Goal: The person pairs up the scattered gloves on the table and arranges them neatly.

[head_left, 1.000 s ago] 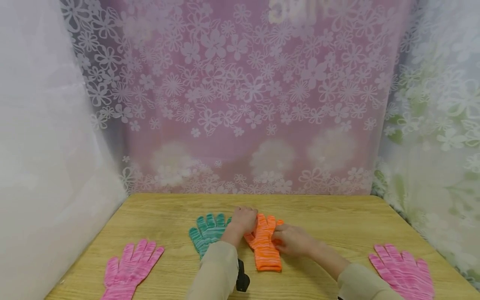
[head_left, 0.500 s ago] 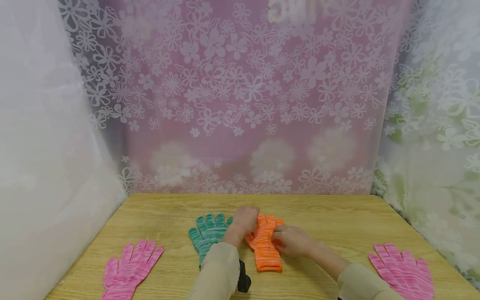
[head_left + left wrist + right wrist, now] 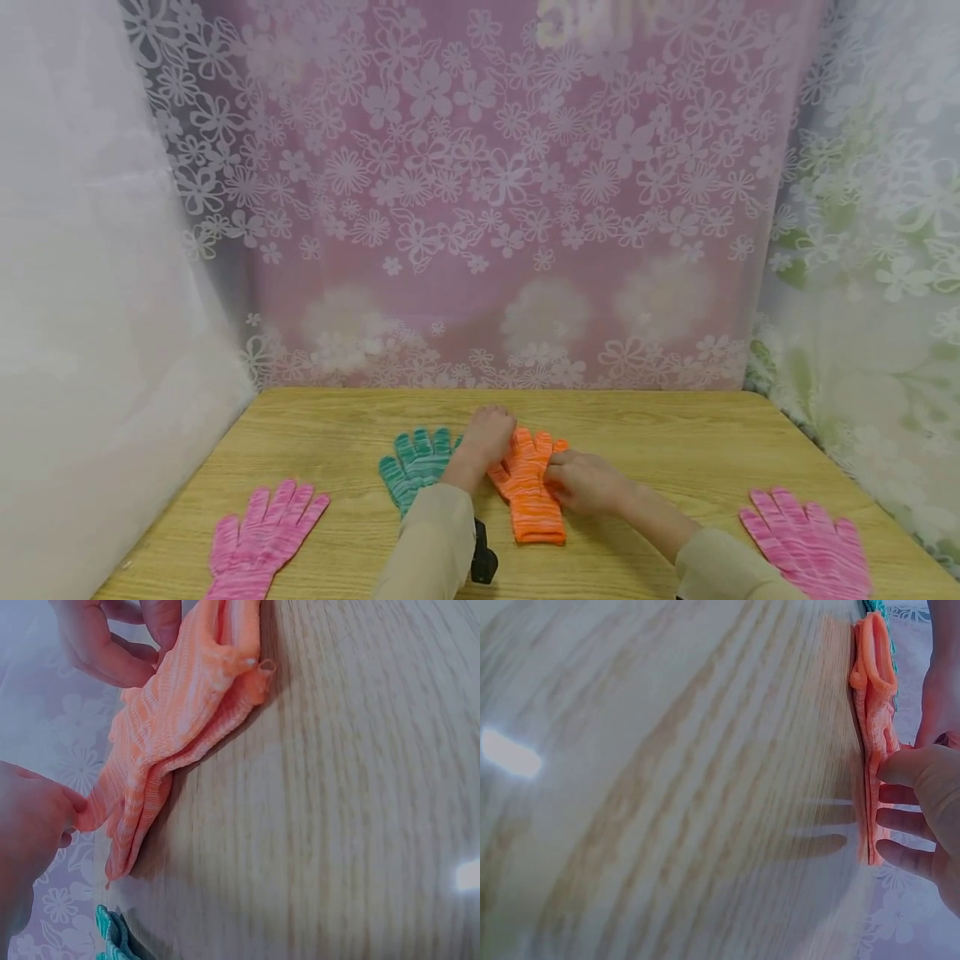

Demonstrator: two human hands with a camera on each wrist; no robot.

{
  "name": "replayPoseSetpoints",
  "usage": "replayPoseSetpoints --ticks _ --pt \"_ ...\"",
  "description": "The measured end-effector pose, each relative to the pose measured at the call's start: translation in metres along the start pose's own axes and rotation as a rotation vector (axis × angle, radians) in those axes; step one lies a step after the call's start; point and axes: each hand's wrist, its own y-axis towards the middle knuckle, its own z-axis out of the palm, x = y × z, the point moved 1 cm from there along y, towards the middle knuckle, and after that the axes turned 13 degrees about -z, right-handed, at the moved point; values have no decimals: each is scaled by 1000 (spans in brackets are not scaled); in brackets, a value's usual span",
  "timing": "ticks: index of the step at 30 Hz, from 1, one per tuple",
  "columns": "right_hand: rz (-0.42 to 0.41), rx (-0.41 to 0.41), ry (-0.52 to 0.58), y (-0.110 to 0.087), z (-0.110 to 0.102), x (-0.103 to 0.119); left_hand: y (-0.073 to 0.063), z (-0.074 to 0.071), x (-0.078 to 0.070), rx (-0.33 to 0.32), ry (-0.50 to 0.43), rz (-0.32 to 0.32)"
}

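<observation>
An orange striped knit glove point(image 3: 536, 492) lies palm-down or palm-up, I cannot tell which, in the middle of the table, its cuff toward me. My left hand point(image 3: 489, 435) is at its left side and, in the left wrist view, pinches the tip of one glove finger point(image 3: 91, 814). At the right edge my right hand point(image 3: 588, 482) pinches the knit between thumb and fingers; the right wrist view shows the thumb point(image 3: 904, 766) against the fabric. A green striped glove point(image 3: 414, 468) lies just left, partly hidden behind my left forearm.
One pink glove point(image 3: 262, 533) lies at the front left of the wooden table point(image 3: 645, 425), another pink glove point(image 3: 813, 537) at the front right. Flowered curtains point(image 3: 487, 208) hang behind and at the sides. A black device point(image 3: 483, 554) is on my left wrist.
My left hand has shifted very slightly away from me along the glove's fingers. The right hand and the gloves stay nearly still.
</observation>
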Motion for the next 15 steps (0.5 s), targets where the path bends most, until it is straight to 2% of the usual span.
replayPoseSetpoints --ticks 7,15 --pt "0 2 -1 0 2 -2 2 4 -4 31 119 39" --pt "4 8 1 1 2 -2 0 5 -5 64 179 63"
